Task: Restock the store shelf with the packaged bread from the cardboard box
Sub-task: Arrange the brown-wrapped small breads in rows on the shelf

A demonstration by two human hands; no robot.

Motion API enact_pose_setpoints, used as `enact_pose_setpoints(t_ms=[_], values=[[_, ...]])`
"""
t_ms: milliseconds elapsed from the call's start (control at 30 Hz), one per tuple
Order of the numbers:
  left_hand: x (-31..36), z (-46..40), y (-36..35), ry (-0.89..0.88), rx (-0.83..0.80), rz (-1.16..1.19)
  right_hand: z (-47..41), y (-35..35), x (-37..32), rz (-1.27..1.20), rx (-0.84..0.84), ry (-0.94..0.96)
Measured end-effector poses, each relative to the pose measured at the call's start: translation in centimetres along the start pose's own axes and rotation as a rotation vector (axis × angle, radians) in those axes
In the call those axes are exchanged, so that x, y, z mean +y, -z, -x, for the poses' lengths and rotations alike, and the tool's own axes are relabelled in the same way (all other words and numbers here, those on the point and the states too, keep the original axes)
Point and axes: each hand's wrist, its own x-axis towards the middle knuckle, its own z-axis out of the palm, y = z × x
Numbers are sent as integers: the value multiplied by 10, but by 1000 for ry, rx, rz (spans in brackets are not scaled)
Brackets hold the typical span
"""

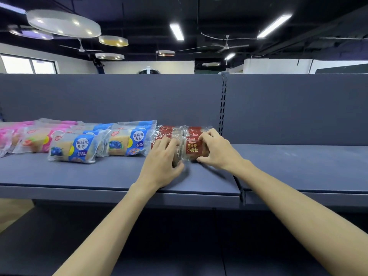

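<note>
A long grey metal shelf (99, 172) runs across the view. At its far left lie pink clear-plastic bread packs (29, 140), side by side. Next to them sit blue and white blueberry bread packs (74, 148), some in front and some behind, with their long sides running left to right along the shelf.

Then come the dark red clear-plastic bread packs (171, 132), near the slotted grey upright post (223, 108). The left hand (163, 158) reaches in from below, palm down, with its fingers curled over the top of one red pack and its thumb low at the front. That pack is mostly hidden under the hand.

Just beside it, the right hand (217, 150) pinches the red bread pack with gold letters (192, 149). Its fingers hook over the top and its thumb holds the bottom edge. This pack rests on the shelf with its label facing the front. The two hands are close but not touching. Both bare arms stretch up from the bottom of the view.
</note>
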Motion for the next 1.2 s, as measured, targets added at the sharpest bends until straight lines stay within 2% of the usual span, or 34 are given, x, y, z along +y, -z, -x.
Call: enact_pose_setpoints(t_ms=[300, 567, 800, 1033, 1200], values=[[0, 1, 1, -7, -7, -12, 10, 13, -12, 121, 98, 70], [0, 1, 0, -11, 17, -10, 0, 6, -33, 86, -163, 119], [-1, 0, -2, -9, 19, 3, -18, -6, -31, -19, -240, 75], [-2, 0, -2, -7, 14, -21, -26, -13, -31, -22, -272, 9], [-1, 0, -1, -16, 14, -26, -18, -6, -33, -19, -266, 30]])
